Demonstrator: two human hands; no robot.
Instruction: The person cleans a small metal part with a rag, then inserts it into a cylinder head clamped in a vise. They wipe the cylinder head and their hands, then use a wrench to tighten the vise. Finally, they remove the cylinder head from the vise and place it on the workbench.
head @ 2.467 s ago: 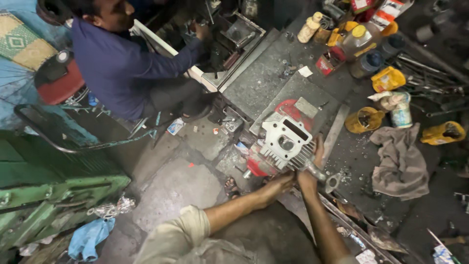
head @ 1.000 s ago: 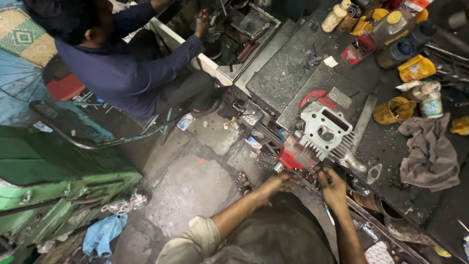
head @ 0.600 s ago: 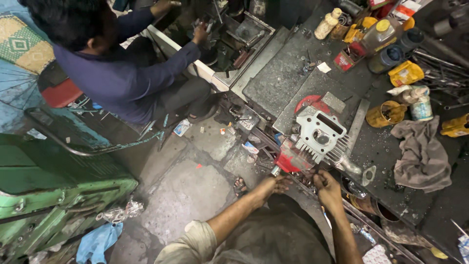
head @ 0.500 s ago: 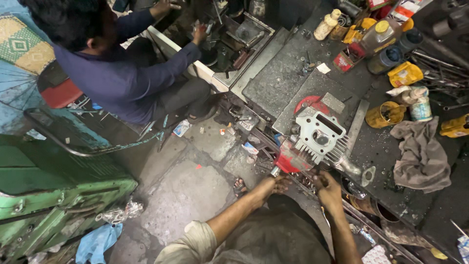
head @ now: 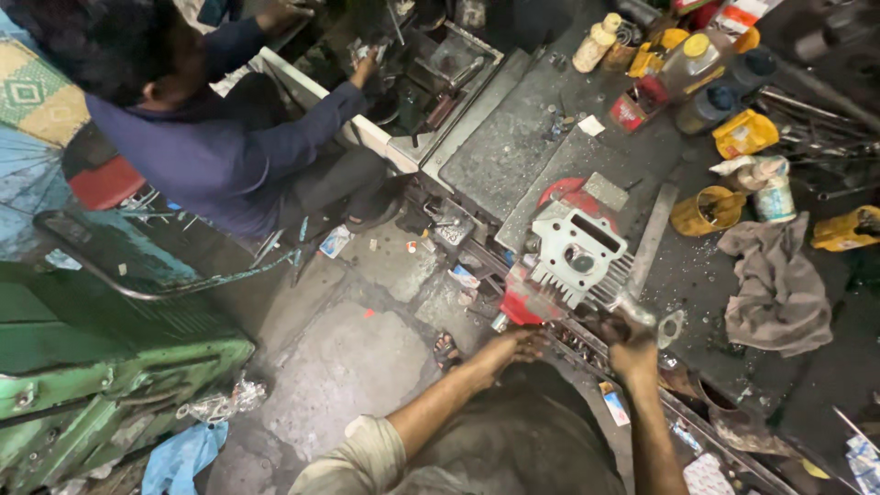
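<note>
My left hand [head: 515,346]: fingers curled at the worktop [head: 532,147] edge, grip unclear. Just above both hands: finned metal engine head [head: 577,258] on a red stand [head: 519,307]. My right hand [head: 632,346]: closed on sth. small at the head's lower-right corner. Far right: grey rag [head: 779,289].

The right hand [head: 632,353] hid whatever it gripped under the finned engine part [head: 577,261]. The left hand's [head: 518,346] fingertips were too small to read. The bottom edge cut off both arms.
</note>
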